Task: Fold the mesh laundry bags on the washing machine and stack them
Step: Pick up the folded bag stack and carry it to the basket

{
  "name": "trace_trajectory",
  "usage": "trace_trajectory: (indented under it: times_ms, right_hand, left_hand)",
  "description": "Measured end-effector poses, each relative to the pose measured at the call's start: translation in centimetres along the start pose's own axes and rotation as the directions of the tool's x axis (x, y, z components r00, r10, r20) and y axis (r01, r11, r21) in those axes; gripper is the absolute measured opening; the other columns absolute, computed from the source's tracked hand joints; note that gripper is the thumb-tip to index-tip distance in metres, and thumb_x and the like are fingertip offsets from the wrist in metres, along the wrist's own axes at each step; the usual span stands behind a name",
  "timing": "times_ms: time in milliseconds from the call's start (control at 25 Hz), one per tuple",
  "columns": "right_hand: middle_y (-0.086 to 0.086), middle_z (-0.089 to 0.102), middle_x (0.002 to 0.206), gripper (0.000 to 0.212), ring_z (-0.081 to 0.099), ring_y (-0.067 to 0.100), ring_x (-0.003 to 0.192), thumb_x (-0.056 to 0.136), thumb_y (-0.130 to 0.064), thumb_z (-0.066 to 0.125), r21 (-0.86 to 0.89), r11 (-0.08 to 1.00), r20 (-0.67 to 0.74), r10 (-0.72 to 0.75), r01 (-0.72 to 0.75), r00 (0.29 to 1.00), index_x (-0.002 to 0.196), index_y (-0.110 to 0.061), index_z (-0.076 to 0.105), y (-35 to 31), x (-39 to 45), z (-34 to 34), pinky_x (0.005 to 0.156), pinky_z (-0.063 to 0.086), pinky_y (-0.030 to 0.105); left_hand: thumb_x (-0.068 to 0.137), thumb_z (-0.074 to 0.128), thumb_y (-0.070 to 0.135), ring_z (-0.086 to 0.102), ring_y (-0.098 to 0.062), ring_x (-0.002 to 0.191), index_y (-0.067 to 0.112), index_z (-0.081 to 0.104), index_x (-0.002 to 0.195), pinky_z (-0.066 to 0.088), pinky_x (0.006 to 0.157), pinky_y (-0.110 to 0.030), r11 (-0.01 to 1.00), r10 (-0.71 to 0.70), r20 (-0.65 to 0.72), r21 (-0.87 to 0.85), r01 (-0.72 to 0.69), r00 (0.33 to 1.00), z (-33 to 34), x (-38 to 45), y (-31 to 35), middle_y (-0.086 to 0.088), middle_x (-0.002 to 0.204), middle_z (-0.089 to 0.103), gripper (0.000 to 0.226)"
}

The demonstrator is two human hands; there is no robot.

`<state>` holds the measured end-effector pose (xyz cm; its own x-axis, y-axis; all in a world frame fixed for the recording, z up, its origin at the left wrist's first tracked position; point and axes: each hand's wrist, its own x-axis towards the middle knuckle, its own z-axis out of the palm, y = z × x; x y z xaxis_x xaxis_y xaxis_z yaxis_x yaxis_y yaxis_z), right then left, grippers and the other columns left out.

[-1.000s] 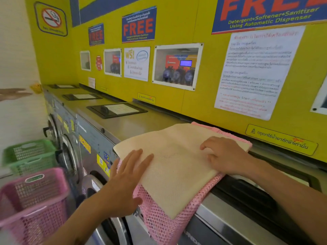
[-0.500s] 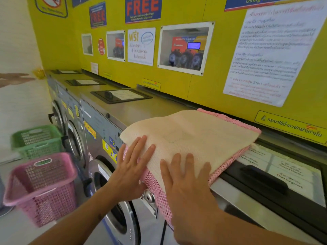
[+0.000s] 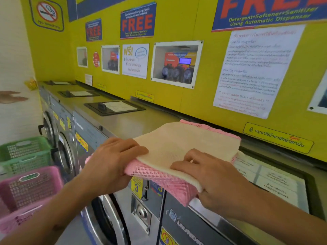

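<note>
Now two mesh bags sit stacked on the washing machine (image 3: 134, 121).
Both hands grip the stack's near edge: the cream bag (image 3: 182, 144) lies over the pink bag (image 3: 159, 177); left hand (image 3: 113, 161), right hand (image 3: 212, 179); two baskets, green basket (image 3: 24, 152) and pink basket (image 3: 26, 188), stand left.

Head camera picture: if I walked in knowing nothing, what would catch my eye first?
Probably the two hands in the middle: the left hand and right hand both grip the near edge of a cream mesh bag lying on a pink mesh bag, on top of a washing machine. Behind them runs a bright yellow wall with blue FREE signs, and pink and green baskets stand at lower left.
</note>
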<state>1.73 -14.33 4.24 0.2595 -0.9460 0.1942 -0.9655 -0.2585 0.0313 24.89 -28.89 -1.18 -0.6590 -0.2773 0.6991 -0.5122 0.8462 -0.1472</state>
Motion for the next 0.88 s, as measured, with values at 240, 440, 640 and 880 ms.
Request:
trace_trajectory:
  times_ms: [240, 440, 640, 880]
  right_hand:
    - [-0.007, 0.072, 0.087, 0.019, 0.066, 0.006, 0.078, 0.088, -0.016, 0.062, 0.585, 0.810, -0.110, 0.125, -0.038, 0.986, 0.100, -0.027, 0.071, 3.6, -1.1, -5.6, 0.070, 0.052, 0.032]
    - [0.008, 0.077, 0.103, 0.029, 0.072, 0.027, 0.097, 0.085, -0.003, 0.069, 0.855, 0.504, -0.103, 0.391, -0.119, 0.915, 0.112, -0.013, 0.070, 10.1, 3.8, -8.0, 0.082, 0.057, 0.037]
    - [0.006, 0.074, 0.110, 0.031, 0.070, 0.021, 0.097, 0.082, -0.015, 0.070, 0.786, 0.440, 0.015, 0.688, -0.434, 0.726, 0.113, -0.018, 0.068, 18.1, 8.5, -4.5, 0.087, 0.055, 0.038]
    - [0.003, 0.050, 0.134, 0.042, 0.049, 0.019, 0.118, 0.093, -0.027, 0.052, 0.377, 0.794, -0.368, 0.601, -0.477, 0.710, 0.134, -0.024, 0.047, 18.3, 8.0, 0.4, 0.096, 0.041, 0.034]
  left_hand:
    - [0.072, 0.078, 0.041, 0.068, 0.002, 0.084, 0.044, 0.064, 0.113, 0.053, 0.073, -0.025, 0.910, -0.047, 0.259, -0.388, 0.148, 0.965, -8.9, 7.2, 0.3, 0.025, 0.097, 0.072, 0.044]
    - [0.077, 0.073, 0.054, 0.065, -0.004, 0.098, 0.043, 0.065, 0.112, 0.050, 0.087, -0.031, 0.911, -0.090, 0.491, -0.312, 0.271, 0.867, -7.5, 17.8, -3.3, 0.021, 0.108, 0.070, 0.037]
    - [0.090, 0.056, 0.046, 0.055, -0.026, 0.119, 0.034, 0.046, 0.137, 0.039, 0.099, -0.045, 0.977, -0.179, 0.177, 0.151, 0.152, 0.968, 2.1, 23.7, -2.4, -0.001, 0.133, 0.058, 0.049]
    - [0.089, 0.041, 0.051, 0.057, -0.020, 0.110, 0.031, 0.060, 0.117, 0.042, 0.096, -0.042, 0.923, -0.316, 0.197, -0.162, 0.349, 0.928, 7.8, 18.4, 1.5, 0.005, 0.116, 0.062, 0.039]
